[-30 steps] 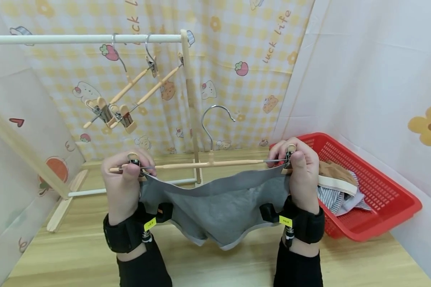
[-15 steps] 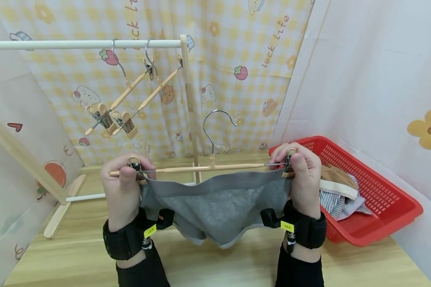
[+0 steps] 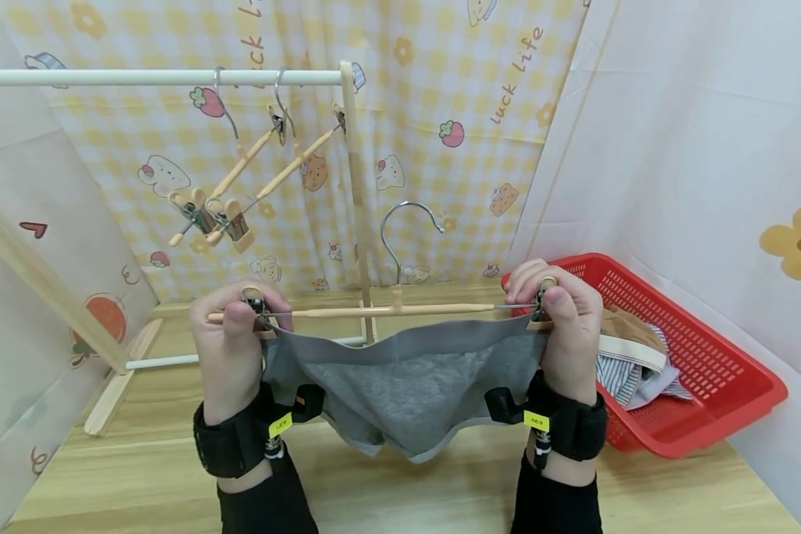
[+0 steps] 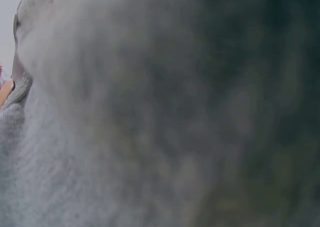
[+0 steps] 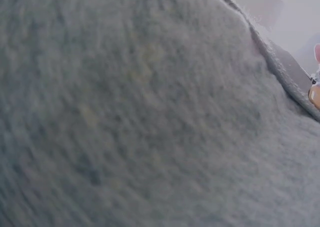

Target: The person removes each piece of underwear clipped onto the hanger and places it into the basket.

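Note:
Between the two hands hangs a pair of grey underpants (image 3: 407, 386), its waistband fixed in the clips at both ends of a clip hanger (image 3: 397, 310). The left hand (image 3: 230, 341) pinches the left clip (image 3: 255, 305) between thumb and fingers. At the other end the right hand (image 3: 567, 326) pinches the right clip (image 3: 542, 300). The hanger's metal hook points up and is free. Grey cloth fills most of the left wrist view and the right wrist view, hiding most of the hands there.
Behind on the left, a rack with a white rail (image 3: 140, 77) carries two clip hangers (image 3: 240, 163). A red basket (image 3: 721, 371) on the right holds folded clothes (image 3: 634, 356). All stand on a wooden table (image 3: 400, 489) before a checked curtain (image 3: 414, 96).
Both hands keep their pinch on the clips. The hanger and underpants stay nearly in place; the whole view shifts slightly, as the head moves a little.

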Motion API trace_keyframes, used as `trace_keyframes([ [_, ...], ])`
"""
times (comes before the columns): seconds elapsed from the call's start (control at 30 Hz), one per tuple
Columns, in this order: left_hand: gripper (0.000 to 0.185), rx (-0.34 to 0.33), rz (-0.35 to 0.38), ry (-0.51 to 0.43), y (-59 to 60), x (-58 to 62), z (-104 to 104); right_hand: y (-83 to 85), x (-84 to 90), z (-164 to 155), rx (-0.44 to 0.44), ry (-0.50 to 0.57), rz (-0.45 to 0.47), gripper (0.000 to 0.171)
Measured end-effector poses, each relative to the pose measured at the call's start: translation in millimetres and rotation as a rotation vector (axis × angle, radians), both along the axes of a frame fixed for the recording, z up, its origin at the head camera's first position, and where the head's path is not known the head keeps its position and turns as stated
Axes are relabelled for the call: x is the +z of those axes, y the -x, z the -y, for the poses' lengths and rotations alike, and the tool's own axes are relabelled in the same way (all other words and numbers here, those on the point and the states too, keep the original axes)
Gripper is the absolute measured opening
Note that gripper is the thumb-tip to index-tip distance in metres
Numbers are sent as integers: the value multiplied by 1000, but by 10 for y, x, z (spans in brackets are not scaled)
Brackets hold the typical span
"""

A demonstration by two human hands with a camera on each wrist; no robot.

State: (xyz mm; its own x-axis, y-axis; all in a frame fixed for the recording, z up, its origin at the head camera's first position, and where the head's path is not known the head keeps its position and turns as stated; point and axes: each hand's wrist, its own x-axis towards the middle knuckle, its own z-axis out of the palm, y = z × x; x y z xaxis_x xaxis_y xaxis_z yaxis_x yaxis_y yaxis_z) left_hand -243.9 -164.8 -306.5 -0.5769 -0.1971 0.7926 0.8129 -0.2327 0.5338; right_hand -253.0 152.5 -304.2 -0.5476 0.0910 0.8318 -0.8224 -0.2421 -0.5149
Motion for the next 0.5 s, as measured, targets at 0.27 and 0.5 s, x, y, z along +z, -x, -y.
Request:
trace_keyframes([
  [0.27, 66, 14, 2, 7, -11, 14, -7, 7, 6, 3, -14, 7, -13, 44],
  [0.5, 67, 10, -2, 16, -19, 3, -16, 15, 1, 1, -22, 31, -30, 44],
])
